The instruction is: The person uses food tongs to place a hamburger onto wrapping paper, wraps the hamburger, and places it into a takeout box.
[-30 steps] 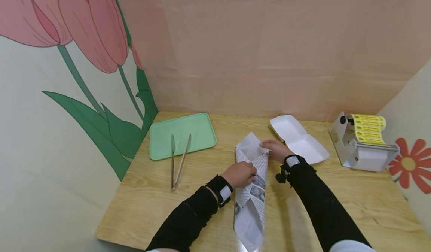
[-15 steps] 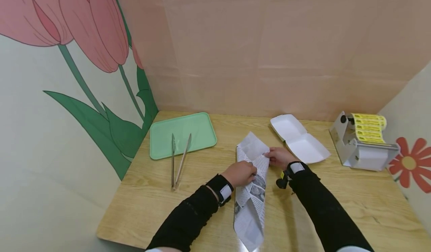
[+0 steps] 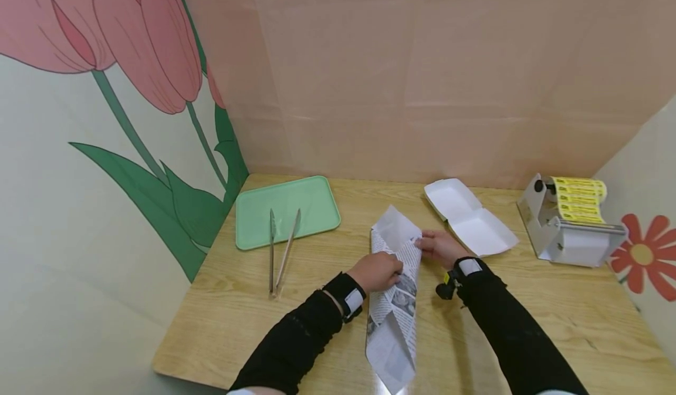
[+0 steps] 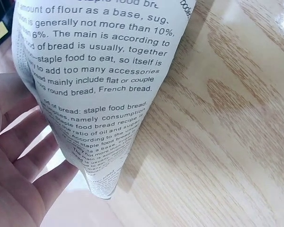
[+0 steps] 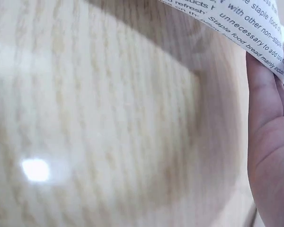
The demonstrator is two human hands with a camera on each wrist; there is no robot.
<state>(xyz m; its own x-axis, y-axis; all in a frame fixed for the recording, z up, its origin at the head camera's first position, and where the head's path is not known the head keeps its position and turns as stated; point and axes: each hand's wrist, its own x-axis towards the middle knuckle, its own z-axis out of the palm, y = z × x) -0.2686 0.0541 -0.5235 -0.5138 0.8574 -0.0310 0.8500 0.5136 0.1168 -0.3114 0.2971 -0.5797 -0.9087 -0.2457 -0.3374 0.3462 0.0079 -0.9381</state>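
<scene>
A long, narrow roll of newsprint-patterned wrapping paper (image 3: 404, 298) lies lengthwise in front of me, its far end folded over into a plain pointed flap (image 3: 393, 229). My left hand (image 3: 376, 273) holds the middle of the roll, fingers curled on it. My right hand (image 3: 442, 247) pinches the right edge near the far fold. In the left wrist view, the left hand (image 4: 19, 184) lies along the side of the printed paper (image 4: 104, 80). The right wrist view has the right hand (image 5: 274, 156) at a corner of the paper (image 5: 241, 23). Whatever the paper wraps is hidden.
Metal tongs (image 3: 280, 254) lie with their tips on a green tray (image 3: 253, 207) at the back left. An opened white takeaway box (image 3: 483, 230) sits just behind my right hand. Farther right stands a dispenser (image 3: 573, 242) with a yellow label roll (image 3: 578, 200). Walls border the wooden table (image 3: 211, 330).
My right hand has slid a little toward me along the paper's right edge, mostly in the first half second. The left hand and the roll have stayed nearly still.
</scene>
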